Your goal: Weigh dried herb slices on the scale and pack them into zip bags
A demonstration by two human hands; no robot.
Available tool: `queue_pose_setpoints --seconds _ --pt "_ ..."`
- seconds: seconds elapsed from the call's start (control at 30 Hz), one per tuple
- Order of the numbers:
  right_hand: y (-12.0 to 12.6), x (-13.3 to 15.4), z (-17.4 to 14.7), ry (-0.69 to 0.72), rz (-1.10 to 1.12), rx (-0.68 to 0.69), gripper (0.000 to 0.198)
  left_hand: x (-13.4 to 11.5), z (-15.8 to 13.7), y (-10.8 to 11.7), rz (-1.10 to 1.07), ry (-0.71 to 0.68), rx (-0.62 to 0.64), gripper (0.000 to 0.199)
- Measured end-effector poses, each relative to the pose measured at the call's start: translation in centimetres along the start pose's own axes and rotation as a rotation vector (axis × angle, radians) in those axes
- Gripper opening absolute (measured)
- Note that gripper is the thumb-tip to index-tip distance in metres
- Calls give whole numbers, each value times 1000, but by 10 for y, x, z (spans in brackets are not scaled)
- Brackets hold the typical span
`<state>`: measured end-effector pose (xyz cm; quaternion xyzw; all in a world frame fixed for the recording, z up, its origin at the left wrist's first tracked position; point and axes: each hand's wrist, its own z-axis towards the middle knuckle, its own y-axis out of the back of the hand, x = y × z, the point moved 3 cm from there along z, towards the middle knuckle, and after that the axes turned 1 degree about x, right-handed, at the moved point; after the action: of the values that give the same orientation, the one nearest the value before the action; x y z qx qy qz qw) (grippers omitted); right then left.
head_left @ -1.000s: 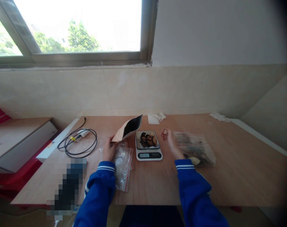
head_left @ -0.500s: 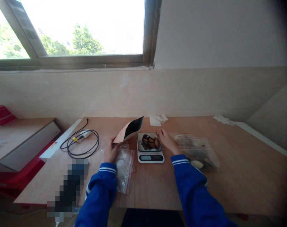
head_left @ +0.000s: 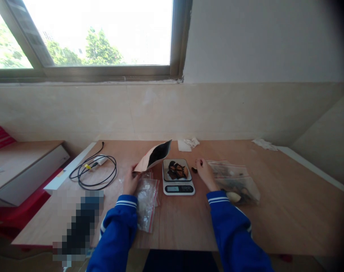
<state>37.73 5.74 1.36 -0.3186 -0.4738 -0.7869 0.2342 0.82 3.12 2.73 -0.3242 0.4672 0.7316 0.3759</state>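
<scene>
My left hand [head_left: 130, 181] is closed on the lower edge of a paper pouch [head_left: 143, 162], tilted with its dark mouth open toward the scale. A white digital kitchen scale [head_left: 179, 189] stands just right of the pouch. Dark brown dried slices [head_left: 176, 170] are heaped on its plate; their exact kind is unclear. To the right of the scale, my right hand [head_left: 205, 174] has its fingers pinched, with a small dark dried slice [head_left: 194, 170] at the fingertips. Clear zip bags [head_left: 146, 206] lie beneath and in front of my left hand.
Filled zip bags [head_left: 240, 181] lie beside my right forearm. A coiled black cable [head_left: 115, 172] and a white adapter [head_left: 100, 160] rest at the left. Crumpled tissue [head_left: 192, 142] lies behind the scale, and another tissue [head_left: 264, 144] at the back right. A pixelated dark object [head_left: 84, 223] is front left.
My right hand has moved right, from the edge of the scale's plate to the table side, with a dark slice now visible at its fingertips. My left hand and the pouch stay in place.
</scene>
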Motion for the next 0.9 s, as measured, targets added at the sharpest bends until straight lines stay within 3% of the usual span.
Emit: queue_pose_setpoints --seconds 0.37,0.57,0.9 --pt "-11 -7 -12 197 6 20 23 -3 0 0 9 -14 5 42" --pt "-6 -12 -17 208 -59 24 22 -3 0 0 6 -13 8 44" --pt "-14 13 1 195 -96 62 26 -1 0 0 9 24 19 45"
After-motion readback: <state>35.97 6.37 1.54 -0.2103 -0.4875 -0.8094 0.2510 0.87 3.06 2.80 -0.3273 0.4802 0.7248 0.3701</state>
